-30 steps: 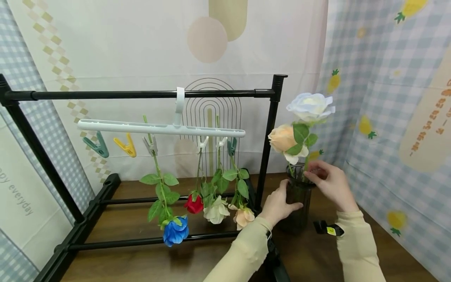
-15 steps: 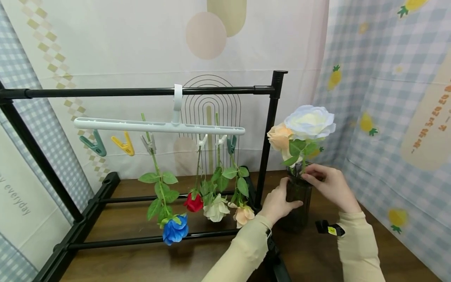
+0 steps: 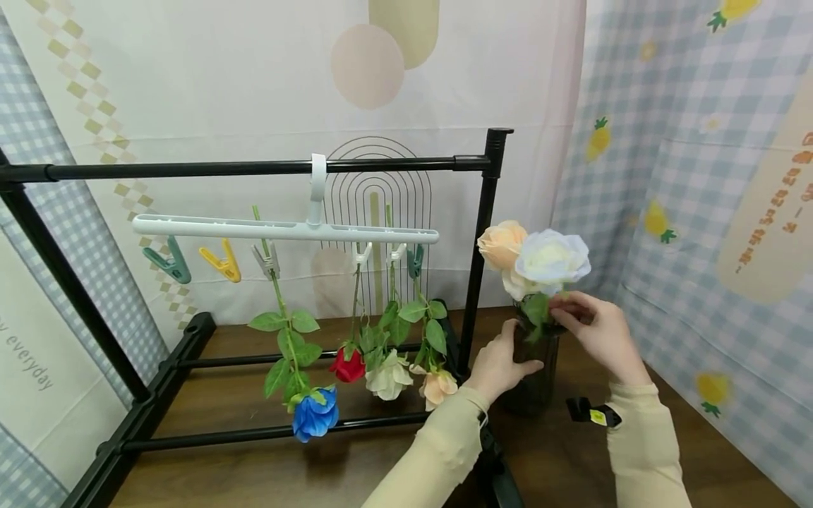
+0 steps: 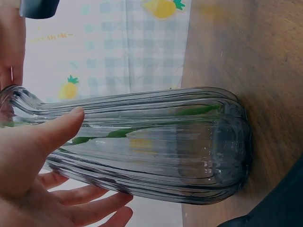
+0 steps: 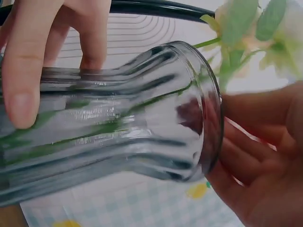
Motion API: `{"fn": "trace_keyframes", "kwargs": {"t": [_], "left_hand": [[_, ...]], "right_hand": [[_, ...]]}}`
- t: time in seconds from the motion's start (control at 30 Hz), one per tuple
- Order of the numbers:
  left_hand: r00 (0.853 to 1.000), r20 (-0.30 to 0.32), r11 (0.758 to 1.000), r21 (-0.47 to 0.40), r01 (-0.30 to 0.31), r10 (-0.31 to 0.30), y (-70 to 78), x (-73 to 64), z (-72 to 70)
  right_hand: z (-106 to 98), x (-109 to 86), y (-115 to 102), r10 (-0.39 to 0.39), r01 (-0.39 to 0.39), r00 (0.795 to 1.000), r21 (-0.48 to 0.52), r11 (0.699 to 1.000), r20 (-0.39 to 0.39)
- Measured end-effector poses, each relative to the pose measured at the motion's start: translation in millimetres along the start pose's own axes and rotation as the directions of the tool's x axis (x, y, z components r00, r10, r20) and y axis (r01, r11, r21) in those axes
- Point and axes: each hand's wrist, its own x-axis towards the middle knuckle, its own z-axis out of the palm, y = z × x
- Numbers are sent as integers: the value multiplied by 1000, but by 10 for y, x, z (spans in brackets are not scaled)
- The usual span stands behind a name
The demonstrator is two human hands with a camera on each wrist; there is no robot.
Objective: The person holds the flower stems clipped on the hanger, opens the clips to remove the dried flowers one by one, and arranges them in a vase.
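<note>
A dark ribbed glass vase (image 3: 536,374) stands on the wooden table right of the rack. My left hand (image 3: 521,353) grips its side, thumb (image 4: 57,130) on one wall and fingers curled round the other. The vase (image 4: 156,137) has green stems inside. A peach rose (image 3: 502,243) and a pale blue-white rose (image 3: 551,257) rise from its mouth. My right hand (image 3: 568,310) is at the rim (image 5: 208,109), pinching the pale rose's stem just under a leaf. In the right wrist view the stems cross the rim beside my right fingers (image 5: 255,142).
A black rail rack (image 3: 483,233) carries a white clip hanger (image 3: 286,229). From it hang, heads down, a blue rose (image 3: 315,415), a red rose (image 3: 347,367), a white rose (image 3: 389,377) and a peach rose (image 3: 440,386). Teal and yellow clips (image 3: 219,262) hang empty. Cloth backdrops stand behind and right.
The pale blue-white rose has sunk lower into the vase, its head now level with the peach rose. My right hand went down with it. The left hand stayed on the vase.
</note>
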Motion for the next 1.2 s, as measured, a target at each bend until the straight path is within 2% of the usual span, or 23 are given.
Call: {"fn": "trace_keyframes", "kwargs": {"t": [0.07,0.13,0.27,0.4,0.57,0.7,0.8,0.9,1.07,1.13,1.2], "left_hand": [[1000,-5,1000,10,-1,1,2,1,2],[1000,-13,1000,13,-13,13,1,-5,2],[999,-30,999,19,-42,42,-17,-12,-1],[998,-39,999,26,-46,47,-29,-8,-5],[999,-25,999,32,-20,21,-11,-27,-25],[999,25,998,54,32,-33,33,-110,-103],[995,70,993,103,59,-67,40,-227,-256],[994,96,985,170,32,-49,65,-384,-452],[994,74,951,290,-103,85,81,-711,-804],[990,43,940,310,-143,136,74,-843,-957],[986,4,941,297,-159,165,48,-964,-1119]], "right_hand": [[-26,-33,5,41,-39,995,23,999,-94],[-65,-65,4,77,-70,980,44,997,-184],[-152,-124,-51,127,-93,946,127,988,-299],[-218,-180,-171,154,-102,923,161,982,-352],[-313,-289,-355,89,-46,928,127,991,-361],[-399,-378,-510,38,7,912,109,994,-407],[-406,-412,-601,10,42,898,109,993,-439],[-402,-437,-658,-26,85,889,109,990,-457],[-388,-483,-721,-103,181,870,119,976,-482],[-388,-503,-752,-125,204,863,113,972,-490],[-386,-511,-786,-147,230,861,113,967,-487]]}}
